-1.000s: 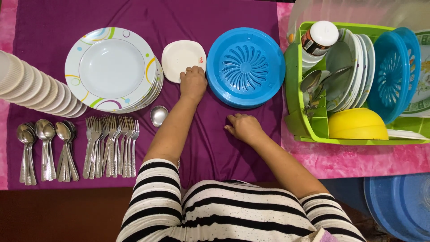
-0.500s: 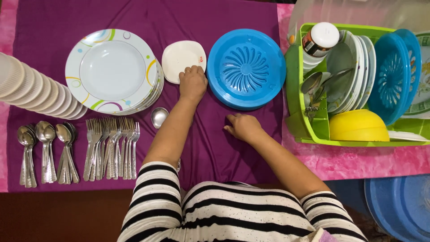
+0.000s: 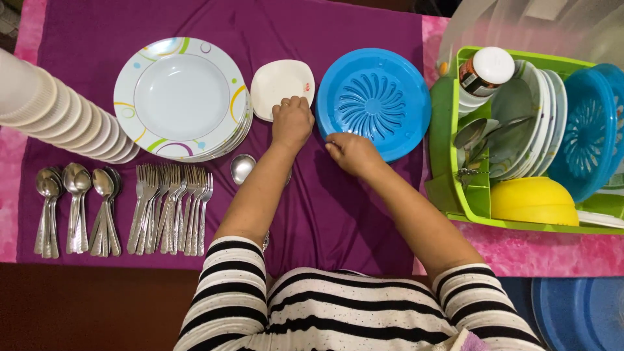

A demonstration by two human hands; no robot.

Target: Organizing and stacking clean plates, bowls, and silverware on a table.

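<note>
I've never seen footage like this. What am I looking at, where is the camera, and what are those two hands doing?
No machine here: a person wears a camera on the head, looking down at their own arms. The left hand rests on the edge of a small white square plate. The right hand touches the rim of a blue round plastic strainer plate. On the purple cloth lie stacked plates, forks and spoons. A green dish rack stands to the right.

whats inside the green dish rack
The green dish rack holds upright white plates, a blue slotted plate, a yellow bowl, spoons and a jar; anything beneath them is hidden.
</note>
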